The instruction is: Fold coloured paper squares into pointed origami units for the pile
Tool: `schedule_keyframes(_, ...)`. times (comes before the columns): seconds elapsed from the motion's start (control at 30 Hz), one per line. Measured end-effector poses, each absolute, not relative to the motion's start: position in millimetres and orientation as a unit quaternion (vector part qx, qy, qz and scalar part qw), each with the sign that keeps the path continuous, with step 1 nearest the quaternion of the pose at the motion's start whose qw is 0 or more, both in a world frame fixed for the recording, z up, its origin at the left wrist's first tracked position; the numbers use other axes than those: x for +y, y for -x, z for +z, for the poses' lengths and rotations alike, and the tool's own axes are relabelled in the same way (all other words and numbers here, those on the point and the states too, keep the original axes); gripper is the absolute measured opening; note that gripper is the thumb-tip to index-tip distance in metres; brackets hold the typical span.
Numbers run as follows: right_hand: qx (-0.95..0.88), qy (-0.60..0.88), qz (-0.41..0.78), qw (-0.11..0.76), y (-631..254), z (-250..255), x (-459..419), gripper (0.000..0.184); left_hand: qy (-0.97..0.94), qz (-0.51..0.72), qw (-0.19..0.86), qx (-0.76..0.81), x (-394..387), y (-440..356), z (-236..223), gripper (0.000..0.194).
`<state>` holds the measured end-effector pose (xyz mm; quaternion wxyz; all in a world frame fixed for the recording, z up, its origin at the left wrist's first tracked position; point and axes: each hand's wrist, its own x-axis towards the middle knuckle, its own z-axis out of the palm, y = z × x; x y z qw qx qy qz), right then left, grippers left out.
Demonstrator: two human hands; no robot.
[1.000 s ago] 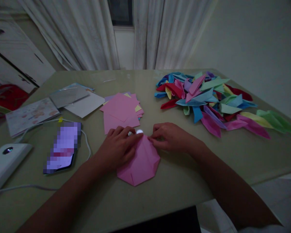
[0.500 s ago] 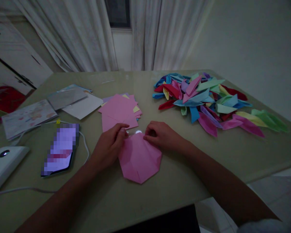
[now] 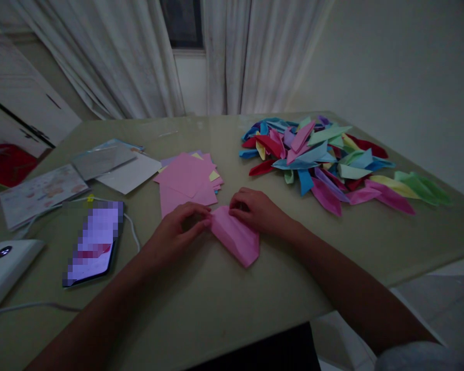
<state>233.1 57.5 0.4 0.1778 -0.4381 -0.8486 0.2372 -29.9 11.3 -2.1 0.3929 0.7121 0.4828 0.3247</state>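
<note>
A folded sheet of pink paper (image 3: 237, 238) lies between my hands near the middle of the table, narrowed to a slanting shape whose blunt end points down and right. Its upper left corner is pinched between the thumb and fingers of my left hand (image 3: 183, 224). My right hand (image 3: 255, 206) grips the paper's upper edge, thumb against bent fingers. Just beyond my left hand sits a stack of coloured paper (image 3: 187, 180), pink on top, with yellow, purple and blue edges showing.
A heap of folded coloured paper pieces (image 3: 305, 149) spreads over the table's back right. To the left are a phone (image 3: 95, 242), a white cable (image 3: 133, 232), a white device (image 3: 11, 268), a printed card packet (image 3: 42, 193) and a clear sleeve (image 3: 104, 159) over white paper.
The pink paper has gone from a wide many-sided shape to a narrower folded one, its left side brought over to the right. My left hand has shifted slightly right with it.
</note>
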Motion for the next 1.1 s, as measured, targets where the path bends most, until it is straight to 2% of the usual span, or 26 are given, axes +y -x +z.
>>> schedule_keyframes(0.13,-0.82,0.418,0.32,0.225,-233,2,56,0.012,-0.683,0.305,0.42,0.514,9,28,3,0.031)
schedule_keyframes(0.23,-0.765,0.426,0.399,0.272,-232,2,56,0.017,-0.685,0.3,0.395,0.534,7,27,4,0.033)
schedule_keyframes(0.33,-0.723,0.463,0.416,0.299,-232,4,57,0.019,-0.713,0.284,0.347,0.538,5,25,0,0.031)
schedule_keyframes(0.4,-0.72,0.495,0.392,0.29,-233,9,58,0.021,-0.742,0.288,0.289,0.532,5,23,-4,0.029)
schedule_keyframes(0.57,-0.749,0.505,0.38,0.2,-241,22,57,0.045,-0.804,0.259,0.159,0.512,7,21,-16,0.026)
schedule_keyframes(0.7,-0.751,0.479,0.421,0.172,-244,20,55,0.029,-0.812,0.227,0.125,0.523,6,22,-23,0.025)
schedule_keyframes(0.8,-0.752,0.479,0.422,0.164,-244,15,54,0.032,-0.808,0.222,0.129,0.53,6,22,-24,0.024)
schedule_keyframes(1.1,-0.777,0.468,0.396,0.143,-242,15,53,0.023,-0.775,0.225,0.228,0.545,8,23,-16,0.02)
